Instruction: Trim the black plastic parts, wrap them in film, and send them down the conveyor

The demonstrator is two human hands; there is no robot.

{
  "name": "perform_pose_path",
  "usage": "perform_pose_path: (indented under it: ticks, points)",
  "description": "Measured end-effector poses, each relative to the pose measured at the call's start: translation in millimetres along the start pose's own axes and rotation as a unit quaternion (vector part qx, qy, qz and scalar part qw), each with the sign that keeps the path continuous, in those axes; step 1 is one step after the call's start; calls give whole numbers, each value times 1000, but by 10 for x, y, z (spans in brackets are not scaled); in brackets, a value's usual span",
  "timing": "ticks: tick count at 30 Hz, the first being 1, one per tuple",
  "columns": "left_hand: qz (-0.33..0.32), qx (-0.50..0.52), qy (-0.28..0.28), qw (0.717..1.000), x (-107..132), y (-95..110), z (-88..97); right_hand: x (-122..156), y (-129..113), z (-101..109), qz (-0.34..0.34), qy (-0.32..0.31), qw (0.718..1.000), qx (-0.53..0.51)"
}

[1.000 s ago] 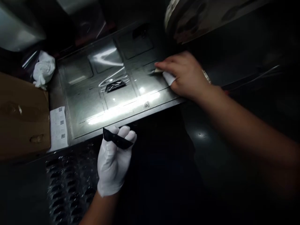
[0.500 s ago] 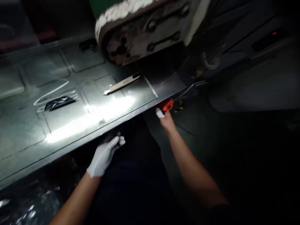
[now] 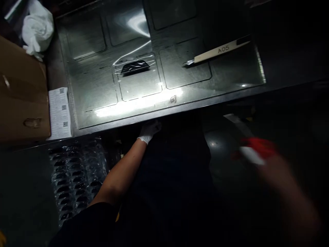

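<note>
My left hand (image 3: 150,131), in a white glove, is under the front edge of the metal table; its fingers are too dark to make out. Off to the right, my right hand (image 3: 273,163) is closed around a red-handled tool (image 3: 259,146), whose pale flat strip points up and left. Motion smears both, so its exact kind is unclear. A wooden-handled craft knife (image 3: 213,54) marked A05 lies on the metal table (image 3: 138,118). Left of it rests a black curved piece (image 3: 135,67) under clear film.
A cardboard box (image 3: 23,92) stands at the left, with a printed sheet (image 3: 60,113) beside it. Behind the box is a bundled white cloth or bag (image 3: 38,29). Below the table edge, at lower left, clear plastic packing (image 3: 77,178) holds several rows of black pieces.
My view has swung left, bringing the box and packing into sight. My right hand has drawn the red-handled tool away from the table edge. My left hand has gone under the edge.
</note>
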State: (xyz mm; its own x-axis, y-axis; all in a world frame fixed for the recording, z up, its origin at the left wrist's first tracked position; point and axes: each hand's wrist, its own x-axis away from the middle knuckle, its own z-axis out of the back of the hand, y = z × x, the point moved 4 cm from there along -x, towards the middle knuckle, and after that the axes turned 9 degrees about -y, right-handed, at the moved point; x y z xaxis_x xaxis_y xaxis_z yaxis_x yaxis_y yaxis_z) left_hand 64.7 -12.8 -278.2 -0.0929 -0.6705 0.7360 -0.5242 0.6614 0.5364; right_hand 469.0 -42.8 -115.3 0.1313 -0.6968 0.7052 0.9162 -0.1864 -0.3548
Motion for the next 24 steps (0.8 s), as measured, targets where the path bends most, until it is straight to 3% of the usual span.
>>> perform_pose_path:
  ticks: [3,6,15,19,24]
  points:
    - [10,-9,-29,999,-48,-38,6,-89,-427,-368,-10,-63,998,-22]
    - [9,-27,-43,999,-103,-88,23,-282,-717,-504,-46,-115,992,-2]
    - [-26,-162,-14,986,-148,-190,33,-277,-815,-181,-64,-159,981,95]
    - [-17,-280,-22,960,-87,-164,-7,-324,-967,-219,-58,-173,972,145]
    - [-6,-411,-45,911,3,-182,-120,-396,-1101,-156,-53,-144,975,160]
